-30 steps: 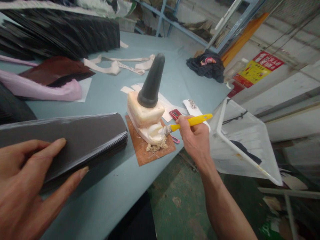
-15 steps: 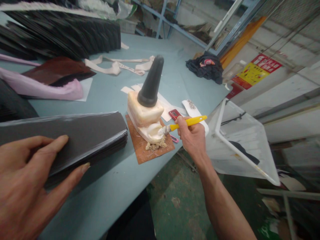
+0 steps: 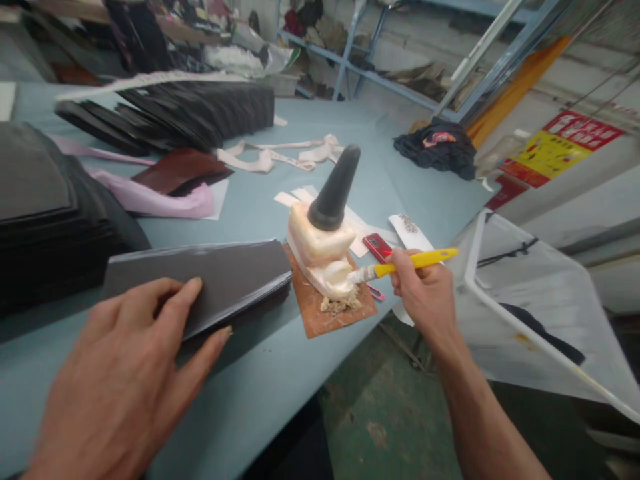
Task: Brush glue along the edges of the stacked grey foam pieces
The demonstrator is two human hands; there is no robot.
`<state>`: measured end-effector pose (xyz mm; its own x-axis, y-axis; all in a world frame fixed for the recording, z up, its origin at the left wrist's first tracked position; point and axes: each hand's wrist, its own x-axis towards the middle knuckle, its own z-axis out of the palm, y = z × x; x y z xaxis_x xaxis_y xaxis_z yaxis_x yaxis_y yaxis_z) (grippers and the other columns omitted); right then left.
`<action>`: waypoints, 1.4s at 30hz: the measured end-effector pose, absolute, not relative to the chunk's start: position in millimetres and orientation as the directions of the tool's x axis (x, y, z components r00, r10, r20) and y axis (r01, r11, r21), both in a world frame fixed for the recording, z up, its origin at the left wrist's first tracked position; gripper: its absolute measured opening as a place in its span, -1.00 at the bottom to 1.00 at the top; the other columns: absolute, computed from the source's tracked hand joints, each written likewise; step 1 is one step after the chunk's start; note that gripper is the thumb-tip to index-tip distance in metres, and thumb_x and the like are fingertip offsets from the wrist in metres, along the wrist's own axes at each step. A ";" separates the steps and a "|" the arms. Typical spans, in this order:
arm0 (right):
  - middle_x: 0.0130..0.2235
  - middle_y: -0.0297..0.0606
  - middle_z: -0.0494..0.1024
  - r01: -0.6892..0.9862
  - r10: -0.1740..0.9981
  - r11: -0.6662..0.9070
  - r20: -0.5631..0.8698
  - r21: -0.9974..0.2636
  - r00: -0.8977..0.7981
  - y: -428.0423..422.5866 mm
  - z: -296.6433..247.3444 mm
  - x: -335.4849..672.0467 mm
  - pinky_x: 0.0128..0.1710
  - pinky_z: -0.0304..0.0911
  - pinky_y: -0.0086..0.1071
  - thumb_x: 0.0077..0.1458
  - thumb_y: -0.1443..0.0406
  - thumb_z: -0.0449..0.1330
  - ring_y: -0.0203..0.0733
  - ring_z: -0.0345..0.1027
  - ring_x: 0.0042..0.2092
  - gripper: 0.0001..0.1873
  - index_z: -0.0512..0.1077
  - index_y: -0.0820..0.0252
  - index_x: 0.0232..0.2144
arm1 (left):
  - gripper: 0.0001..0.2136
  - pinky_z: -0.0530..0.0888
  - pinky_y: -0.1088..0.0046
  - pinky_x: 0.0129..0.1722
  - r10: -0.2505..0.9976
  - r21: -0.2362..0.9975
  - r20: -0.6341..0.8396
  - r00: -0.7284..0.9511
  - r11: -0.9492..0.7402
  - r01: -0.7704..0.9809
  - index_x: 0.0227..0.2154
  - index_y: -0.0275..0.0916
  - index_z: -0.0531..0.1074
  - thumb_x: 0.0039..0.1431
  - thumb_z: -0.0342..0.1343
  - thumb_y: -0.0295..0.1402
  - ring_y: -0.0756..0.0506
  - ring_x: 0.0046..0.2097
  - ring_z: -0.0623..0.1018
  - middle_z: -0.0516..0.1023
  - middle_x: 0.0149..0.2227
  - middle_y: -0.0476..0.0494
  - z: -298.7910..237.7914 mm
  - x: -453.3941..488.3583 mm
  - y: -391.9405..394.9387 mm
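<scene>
My left hand [image 3: 135, 360] lies with fingers stretched over a stack of dark grey sheets [image 3: 235, 273], its thumb apart along the stack's front side. In my right hand [image 3: 425, 287] is a paintbrush [image 3: 415, 261] with a yellow handle. Its whitened bristles are at the open mouth of a glue-crusted plastic container [image 3: 320, 233], touching or just over the white glue. A black cone-shaped piece [image 3: 336, 190] stands tilted on top of this container. Beneath it lies a brown board [image 3: 320, 323] with dried yellowish clumps [image 3: 341, 303].
More dark stacks [image 3: 65, 220] stand at left and a fanned row of dark pieces [image 3: 200, 107] behind. Pink cloth [image 3: 165, 197], pale strips [image 3: 260, 160] and a red box-shaped item [image 3: 377, 248] lie on the blue-grey table [image 3: 240, 393]. A translucent bin [image 3: 530, 300] is beyond the right edge.
The camera has turned, so everything sits further right and a little lower in view. Both hands keep nearly the same places, with the brush still at the container's mouth.
</scene>
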<state>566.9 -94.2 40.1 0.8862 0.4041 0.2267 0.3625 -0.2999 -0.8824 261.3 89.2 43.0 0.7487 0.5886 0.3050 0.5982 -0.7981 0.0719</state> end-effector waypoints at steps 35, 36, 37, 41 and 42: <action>-0.49 -0.45 0.53 0.514 0.673 0.181 0.487 -0.839 0.557 3.5 83.2 520.3 -0.53 0.30 -0.53 0.32 -0.07 0.36 -0.43 0.32 -0.53 -0.60 0.59 0.14 -0.29 | -0.48 0.45 -0.09 0.09 0.537 0.034 0.356 0.765 -0.825 0.564 0.30 -0.39 0.32 0.48 -0.12 -0.13 -0.46 0.08 0.44 0.42 0.16 -0.50 30.8 259.9 82.8; -0.48 -0.45 0.53 0.529 0.681 0.176 0.491 -0.830 0.543 4.1 83.3 520.9 -0.51 0.32 -0.52 0.33 -0.06 0.35 -0.42 0.32 -0.52 -0.61 0.60 0.13 -0.28 | -0.47 0.45 -0.10 0.10 0.541 0.038 0.350 0.765 -0.824 0.566 0.31 -0.38 0.32 0.48 -0.13 -0.13 -0.46 0.08 0.44 0.42 0.16 -0.50 30.9 259.7 82.9; -0.46 -0.45 0.53 0.545 0.689 0.168 0.493 -0.822 0.531 4.6 83.6 521.4 -0.49 0.34 -0.50 0.33 -0.05 0.34 -0.41 0.33 -0.51 -0.62 0.60 0.12 -0.27 | -0.47 0.45 -0.10 0.10 0.547 0.041 0.343 0.763 -0.821 0.570 0.31 -0.38 0.32 0.48 -0.13 -0.13 -0.46 0.09 0.45 0.42 0.16 -0.50 31.1 259.5 83.0; -0.39 -0.40 0.56 0.609 0.714 0.141 0.506 -0.781 0.484 5.3 84.7 522.1 -0.39 0.40 -0.43 0.37 -0.02 0.32 -0.36 0.39 -0.43 -0.65 0.61 0.11 -0.26 | -0.49 0.45 -0.11 0.10 0.556 0.053 0.336 0.760 -0.817 0.574 0.31 -0.36 0.33 0.46 -0.10 -0.17 -0.49 0.10 0.45 0.43 0.17 -0.51 32.9 259.3 82.8; -0.38 -0.39 0.56 0.621 0.717 0.137 0.509 -0.772 0.475 5.3 84.7 522.3 -0.38 0.41 -0.42 0.37 -0.01 0.31 -0.35 0.40 -0.41 -0.66 0.61 0.11 -0.26 | -0.49 0.45 -0.11 0.10 0.556 0.054 0.339 0.759 -0.817 0.574 0.31 -0.37 0.33 0.46 -0.10 -0.17 -0.50 0.10 0.45 0.43 0.17 -0.51 33.4 259.3 82.5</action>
